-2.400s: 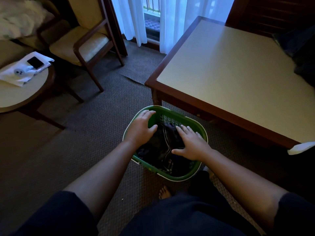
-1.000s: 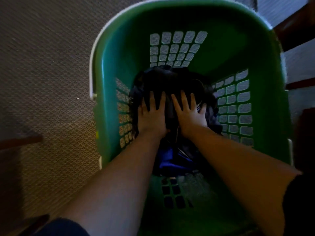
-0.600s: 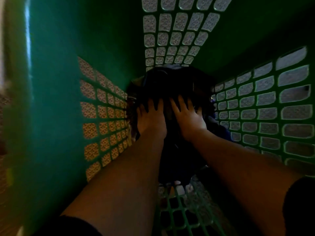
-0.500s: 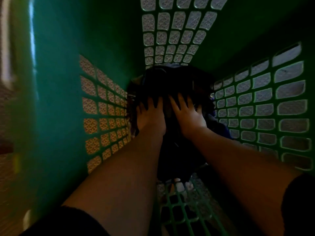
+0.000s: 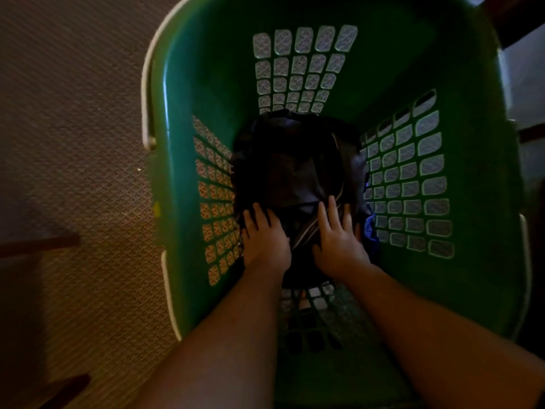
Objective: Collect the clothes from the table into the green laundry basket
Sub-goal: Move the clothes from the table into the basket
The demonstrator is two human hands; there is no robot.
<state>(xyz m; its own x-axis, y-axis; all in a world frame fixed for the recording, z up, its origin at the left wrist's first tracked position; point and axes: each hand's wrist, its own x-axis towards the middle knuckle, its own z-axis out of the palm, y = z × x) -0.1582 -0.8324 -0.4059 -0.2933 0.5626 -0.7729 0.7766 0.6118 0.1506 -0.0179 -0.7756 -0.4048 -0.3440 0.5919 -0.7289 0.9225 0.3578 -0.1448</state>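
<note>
I look straight down into the green laundry basket (image 5: 206, 84), which fills most of the view. A heap of dark clothes (image 5: 295, 163) lies at its bottom, with a bit of blue fabric (image 5: 371, 231) at the right side. My left hand (image 5: 265, 240) and my right hand (image 5: 339, 243) lie side by side on the near part of the heap, palms down, fingers straight and spread, pressing on the cloth. Both forearms reach down into the basket from the bottom of the frame.
The basket stands on brown patterned carpet (image 5: 73, 143). Dark wooden furniture parts (image 5: 38, 246) show at the left edge, and a dark table edge (image 5: 519, 19) at the top right.
My view has pulled back up out of the basket, so its rim and the carpet show again. Both hands have slid toward me on the heap and still press on it.
</note>
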